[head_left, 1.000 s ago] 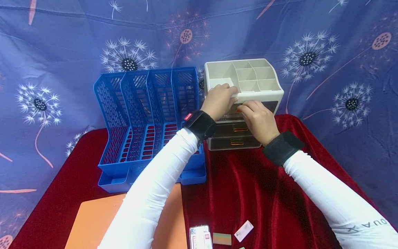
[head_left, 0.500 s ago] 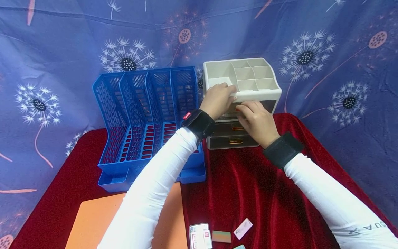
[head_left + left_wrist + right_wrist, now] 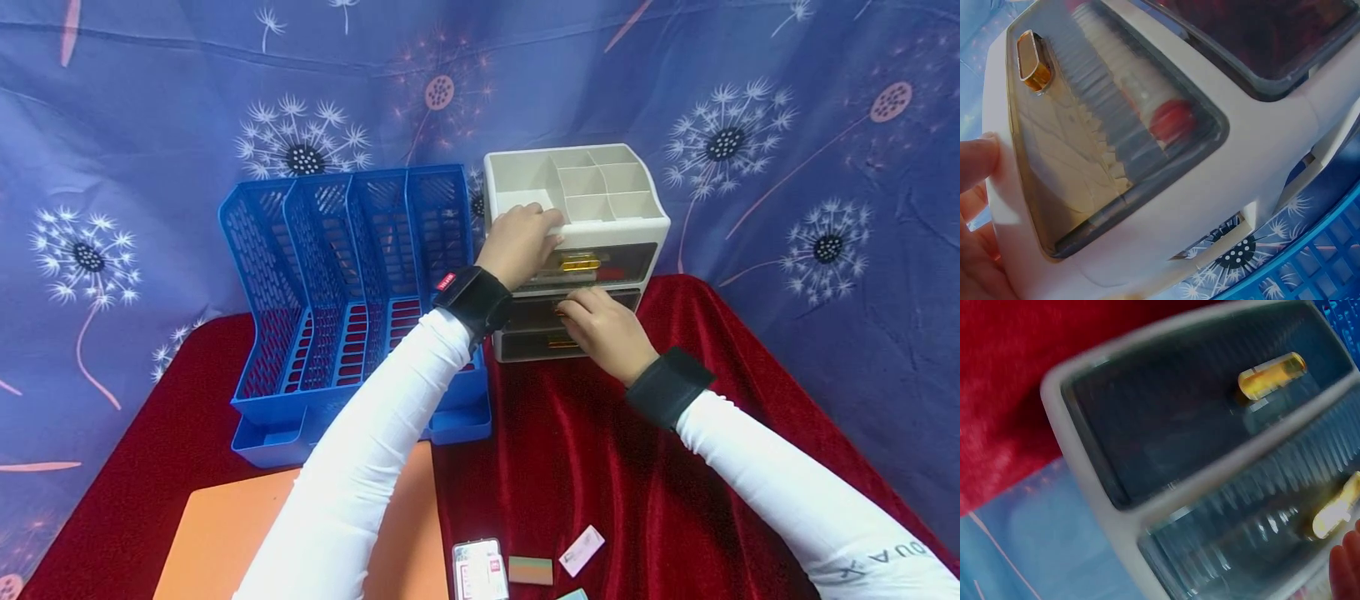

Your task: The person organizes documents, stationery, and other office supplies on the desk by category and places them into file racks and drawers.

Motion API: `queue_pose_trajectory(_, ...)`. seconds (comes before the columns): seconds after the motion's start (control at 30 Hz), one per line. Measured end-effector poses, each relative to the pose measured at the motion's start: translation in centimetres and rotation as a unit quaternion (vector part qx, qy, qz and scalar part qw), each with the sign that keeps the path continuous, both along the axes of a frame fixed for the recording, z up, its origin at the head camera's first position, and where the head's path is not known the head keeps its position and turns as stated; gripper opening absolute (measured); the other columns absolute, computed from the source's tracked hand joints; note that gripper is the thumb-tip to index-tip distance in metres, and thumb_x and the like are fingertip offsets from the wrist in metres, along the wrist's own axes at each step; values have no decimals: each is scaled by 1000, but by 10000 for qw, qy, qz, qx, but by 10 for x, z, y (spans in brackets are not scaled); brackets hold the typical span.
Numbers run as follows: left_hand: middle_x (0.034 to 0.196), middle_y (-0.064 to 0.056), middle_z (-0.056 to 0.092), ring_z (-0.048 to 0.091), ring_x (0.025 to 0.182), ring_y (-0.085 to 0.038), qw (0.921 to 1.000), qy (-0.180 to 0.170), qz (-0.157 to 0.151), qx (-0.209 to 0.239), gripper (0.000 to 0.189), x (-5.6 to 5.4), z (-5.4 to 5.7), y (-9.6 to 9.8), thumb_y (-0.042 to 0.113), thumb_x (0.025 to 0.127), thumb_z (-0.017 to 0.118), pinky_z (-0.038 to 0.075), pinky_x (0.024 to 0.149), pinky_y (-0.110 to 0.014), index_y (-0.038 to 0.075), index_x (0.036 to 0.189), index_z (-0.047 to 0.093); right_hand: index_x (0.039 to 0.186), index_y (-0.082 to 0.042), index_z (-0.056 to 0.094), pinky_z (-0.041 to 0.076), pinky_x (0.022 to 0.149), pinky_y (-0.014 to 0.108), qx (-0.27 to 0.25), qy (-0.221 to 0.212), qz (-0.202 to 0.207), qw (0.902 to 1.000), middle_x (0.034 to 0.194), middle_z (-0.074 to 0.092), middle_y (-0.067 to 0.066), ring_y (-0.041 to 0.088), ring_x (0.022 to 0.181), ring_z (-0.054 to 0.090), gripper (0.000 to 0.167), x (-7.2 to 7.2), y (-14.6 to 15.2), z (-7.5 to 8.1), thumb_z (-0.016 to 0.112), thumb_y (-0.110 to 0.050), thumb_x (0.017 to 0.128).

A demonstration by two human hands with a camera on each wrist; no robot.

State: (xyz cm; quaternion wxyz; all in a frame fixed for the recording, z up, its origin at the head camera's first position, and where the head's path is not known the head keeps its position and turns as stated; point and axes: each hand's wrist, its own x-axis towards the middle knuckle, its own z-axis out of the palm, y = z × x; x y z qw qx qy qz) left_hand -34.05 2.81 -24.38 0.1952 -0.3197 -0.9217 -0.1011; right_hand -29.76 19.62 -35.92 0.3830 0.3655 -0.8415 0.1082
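A white desk organizer (image 3: pixel 656 225), with open compartments on top and dark see-through drawers below, stands at the back right. My left hand (image 3: pixel 517 242) grips its front top rim at the left. Down at the middle drawer (image 3: pixel 531 312), my right hand (image 3: pixel 607 329) has its fingertips at the amber drawer handle (image 3: pixel 1338 509), and a speck of amber shows between them in the head view. The top drawer (image 3: pixel 1054 181) is closed. A red-ended tubular thing (image 3: pixel 1172 122) shows blurred behind its front. The bottom drawer's handle (image 3: pixel 1272 375) is untouched.
Left of the organizer stands a blue file rack (image 3: pixel 345 242). An orange board (image 3: pixel 225 517) lies in front of it. A clear pack with a red label (image 3: pixel 480 571), a striped pad (image 3: pixel 531 571) and a pale eraser-like block (image 3: pixel 581 550) lie on the red cloth (image 3: pixel 600 450).
My right hand has moved down from the top drawer's handle to the middle drawer's handle, uncovering the top one. My left hand has stayed on the organizer's rim. The head view has shifted slightly.
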Motion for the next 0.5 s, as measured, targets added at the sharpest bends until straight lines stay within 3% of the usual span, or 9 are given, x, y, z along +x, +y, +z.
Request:
queue_pose_trajectory(0.23, 102, -5, 65, 59, 94, -22, 10000, -39, -23, -14, 26, -2, -3, 0, 28, 95, 56, 45, 80, -35, 15, 117, 63, 95, 0, 63, 50, 75, 40, 88, -118, -98, 9998, 94, 60, 14, 30, 88, 57, 23, -8, -1, -12, 71, 8, 74)
queue_pose_trajectory(0.5, 104, -5, 65, 59, 95, -21, 10000, -23, 3, -42, 27, -2, -1, 0, 29, 95, 55, 45, 81, -34, 15, 118, 62, 94, 1, 62, 50, 75, 39, 149, 119, -276, 9994, 92, 60, 14, 30, 86, 57, 28, -11, -4, -13, 68, 15, 71)
